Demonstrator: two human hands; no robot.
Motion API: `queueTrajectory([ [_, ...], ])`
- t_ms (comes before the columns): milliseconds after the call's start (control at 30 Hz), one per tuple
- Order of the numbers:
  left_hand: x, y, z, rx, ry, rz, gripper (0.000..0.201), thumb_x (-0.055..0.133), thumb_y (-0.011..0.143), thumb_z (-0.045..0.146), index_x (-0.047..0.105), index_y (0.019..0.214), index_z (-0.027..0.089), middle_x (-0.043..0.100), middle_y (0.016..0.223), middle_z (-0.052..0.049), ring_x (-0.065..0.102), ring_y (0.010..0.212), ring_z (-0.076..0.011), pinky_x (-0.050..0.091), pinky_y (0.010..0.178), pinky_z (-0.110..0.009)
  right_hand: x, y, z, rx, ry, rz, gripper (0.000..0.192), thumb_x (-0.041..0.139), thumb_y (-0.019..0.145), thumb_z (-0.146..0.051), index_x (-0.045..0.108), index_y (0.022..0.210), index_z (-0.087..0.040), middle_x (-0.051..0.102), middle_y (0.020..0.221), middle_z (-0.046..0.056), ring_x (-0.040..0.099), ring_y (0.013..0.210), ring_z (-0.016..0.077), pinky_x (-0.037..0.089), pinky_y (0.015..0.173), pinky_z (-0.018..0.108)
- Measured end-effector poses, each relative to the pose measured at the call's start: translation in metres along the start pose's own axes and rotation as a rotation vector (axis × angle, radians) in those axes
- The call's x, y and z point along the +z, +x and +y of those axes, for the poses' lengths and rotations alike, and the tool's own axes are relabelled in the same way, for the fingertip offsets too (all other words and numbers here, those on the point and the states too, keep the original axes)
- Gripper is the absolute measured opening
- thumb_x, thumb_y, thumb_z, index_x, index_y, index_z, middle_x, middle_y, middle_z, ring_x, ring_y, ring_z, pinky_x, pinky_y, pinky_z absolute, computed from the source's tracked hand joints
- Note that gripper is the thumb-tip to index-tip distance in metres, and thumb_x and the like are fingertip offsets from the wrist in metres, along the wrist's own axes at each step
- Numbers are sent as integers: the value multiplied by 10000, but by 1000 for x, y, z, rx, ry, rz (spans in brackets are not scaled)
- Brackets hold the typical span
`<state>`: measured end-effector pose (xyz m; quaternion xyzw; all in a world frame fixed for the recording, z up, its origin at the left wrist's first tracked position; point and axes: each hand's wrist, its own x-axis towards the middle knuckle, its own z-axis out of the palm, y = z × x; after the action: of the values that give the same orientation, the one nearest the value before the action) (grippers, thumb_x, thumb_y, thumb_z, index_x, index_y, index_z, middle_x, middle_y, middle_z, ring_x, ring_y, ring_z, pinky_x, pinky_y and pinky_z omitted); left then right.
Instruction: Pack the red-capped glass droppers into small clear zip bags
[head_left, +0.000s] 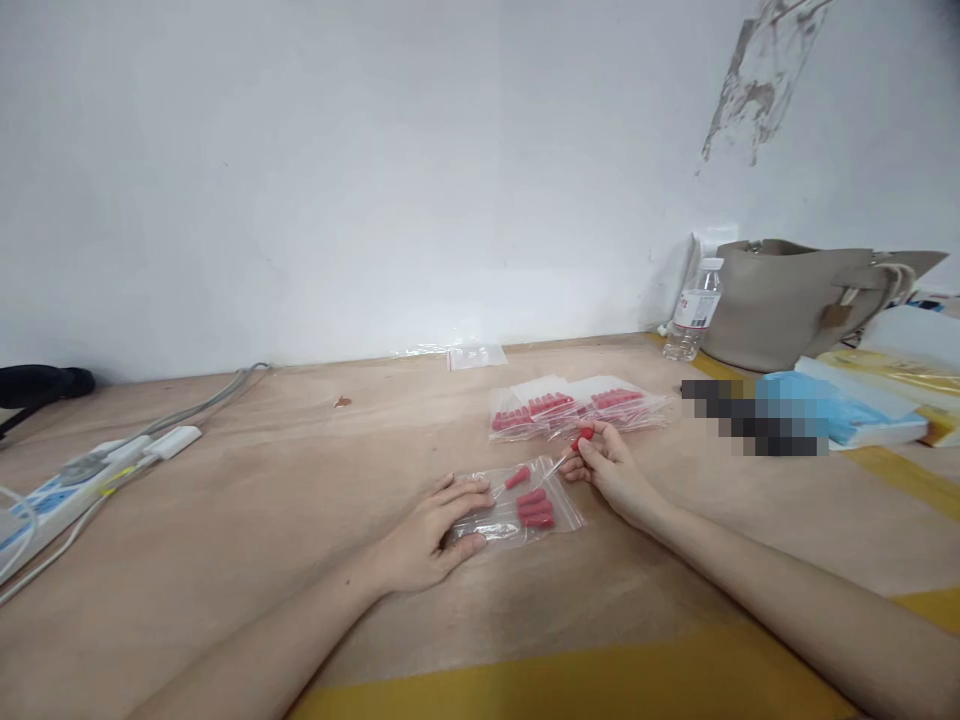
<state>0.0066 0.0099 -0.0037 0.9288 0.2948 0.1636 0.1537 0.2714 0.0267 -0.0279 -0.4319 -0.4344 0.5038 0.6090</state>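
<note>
On pale wooden worktop [300, 480], left hand [435, 530] spread flat, pinning small clear plastic zip bag [521, 508] of red caps. Right hand [611, 468] pinched shut on one red cap [583, 437] at bag's mouth. Could slip and roll away; loose bag mouth could spill.

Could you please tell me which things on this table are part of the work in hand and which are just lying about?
In use:
left hand on the clear bag
right hand pinching a red cap
filled bags behind

Lying about:
water bottle
beige handbag
power strip
empty bag by the wall
</note>
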Motion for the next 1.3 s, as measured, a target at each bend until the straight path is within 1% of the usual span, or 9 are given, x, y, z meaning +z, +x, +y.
queueTrajectory([
  [200, -1, 1, 2, -20, 3, 1, 384, 477, 856, 319, 434, 1232, 253, 452, 1291, -49, 387, 1208, -210, 201, 1056, -455, -1, -3, -1, 19, 1, -14, 452, 645, 620, -461, 360, 892, -237, 555, 675, -57, 606, 590, 125, 501, 607, 312],
  [333, -2, 1, 3, -12, 0, -4, 392, 468, 860, 317, 420, 1244, 251, 452, 1290, -48, 391, 1203, -210, 206, 1054, -453, -5, -3, -2, 33, -248, -162, 349, 663, 607, -416, 482, 800, -188, 556, 686, -23, 567, 615, 112, 480, 617, 289],
  [467, -1, 2, 2, -11, 7, -9, 399, 469, 860, 315, 414, 1250, 246, 451, 1290, -50, 396, 1198, -209, 200, 1056, -455, -9, 0, -1, -160, -696, -241, 203, 639, 638, -336, 611, 726, -156, 516, 632, -10, 466, 549, 93, 408, 528, 241],
  [600, 0, 2, 1, -6, 5, -7, 408, 470, 859, 315, 410, 1256, 242, 454, 1288, -53, 391, 1200, -213, 198, 1056, -459, -6, 3, 3, -309, -867, -296, 125, 609, 668, -261, 662, 730, -166, 546, 655, 10, 477, 582, 105, 389, 544, 232],
  [700, 0, 1, 1, -5, 9, -9, 418, 470, 859, 321, 402, 1264, 242, 455, 1287, -52, 387, 1203, -213, 204, 1055, -456, -2, 4, 6, -315, -856, -304, 109, 597, 672, -231, 650, 739, -163, 581, 667, 14, 500, 594, 110, 385, 539, 222],
  [933, -1, 1, 2, 3, -1, 9, 415, 462, 861, 325, 399, 1263, 248, 456, 1283, -50, 404, 1192, -203, 212, 1053, -439, 6, -1, 0, -39, -437, -440, 246, 583, 703, -366, 545, 813, -150, 613, 736, 26, 549, 602, 107, 421, 523, 220],
  [1067, -1, 2, 1, -3, 16, -3, 419, 456, 865, 325, 390, 1272, 249, 439, 1302, -49, 383, 1209, -198, 195, 1059, -438, 0, 3, -4, 48, -464, -387, 281, 542, 736, -415, 475, 864, -174, 568, 677, -16, 397, 375, 48, 323, 357, 191],
  [1167, -3, 3, 3, -13, 44, -65, 429, 435, 879, 332, 358, 1296, 268, 403, 1334, -37, 342, 1241, -192, 168, 1065, -447, -6, 9, -8, -138, -598, -297, 221, 454, 805, -345, 492, 938, -173, 569, 794, 21, 428, 416, 55, 368, 400, 210],
  [1300, -10, 2, 4, 14, 58, -146, 429, 406, 894, 346, 335, 1313, 285, 294, 1397, -24, 232, 1294, -196, 171, 1066, -433, -11, 8, -16, -506, -857, -561, 251, 441, 781, -138, 600, 968, -191, 564, 939, 63, 550, 803, 139, 440, 722, 286],
])
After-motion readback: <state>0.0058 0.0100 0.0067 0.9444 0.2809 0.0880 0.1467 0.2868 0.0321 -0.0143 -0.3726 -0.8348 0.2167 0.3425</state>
